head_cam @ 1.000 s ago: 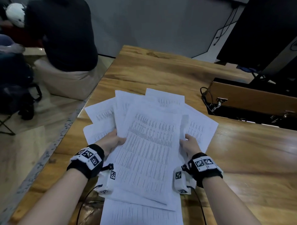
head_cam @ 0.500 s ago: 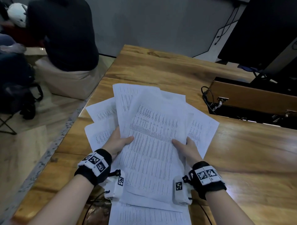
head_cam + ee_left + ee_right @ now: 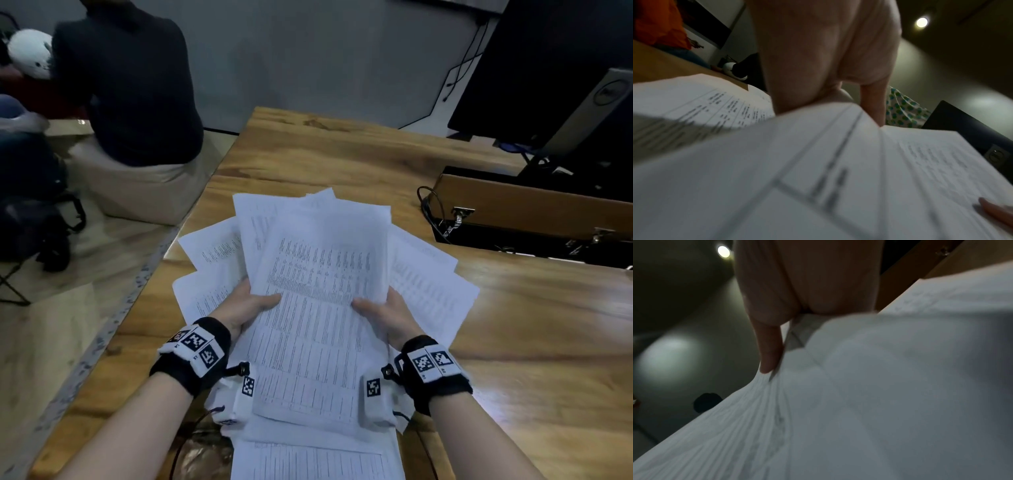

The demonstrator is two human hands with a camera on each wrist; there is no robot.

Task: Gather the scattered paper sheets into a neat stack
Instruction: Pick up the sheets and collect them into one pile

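One printed sheet [image 3: 315, 459] lies flat at bottom centre of the frame, on the wooden table [image 3: 513, 342]. Above it, left hand [image 3: 245, 310] and right hand [image 3: 385, 313] hold a loose bundle of paper sheets [image 3: 318, 308] by its two side edges: thumbs on top, fingers hidden under the paper. Sheets fan out unevenly, corners jutting left and right. Centre right: hinged wooden box [image 3: 534, 209]. Upper left: seated person [image 3: 133, 85] in dark top. Upper right: monitor [image 3: 561, 68].
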